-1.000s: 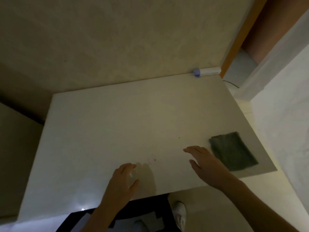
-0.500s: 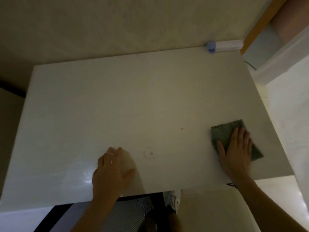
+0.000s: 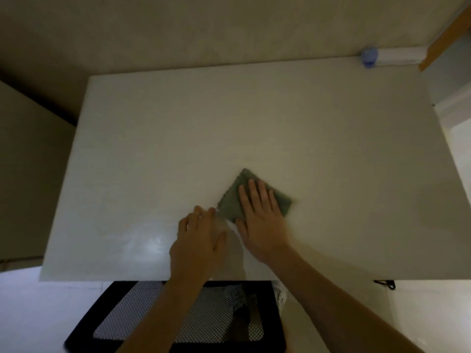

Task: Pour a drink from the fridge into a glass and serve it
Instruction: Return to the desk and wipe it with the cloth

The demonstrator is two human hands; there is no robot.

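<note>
Two hands [image 3: 198,240] [image 3: 260,220], one cloth [image 3: 230,202], one table [image 3: 254,118]

Hands [image 3: 229,230] flat on cloth [image 3: 233,200], table [image 3: 305,123]

Both forearms enter from the lower centre and lower right of the frame, bare to the picture's edge (no sleeve, watch or band visible). Left hand [image 3: 197,244] and right hand [image 3: 261,221] ungloved. Fingers [image 3: 252,192] carry no discernible rings; dim light limits detail.

Cloth [image 3: 230,202] partly hidden under right hand [image 3: 261,220]; chair [image 3: 178,319] cut off below.
</note>
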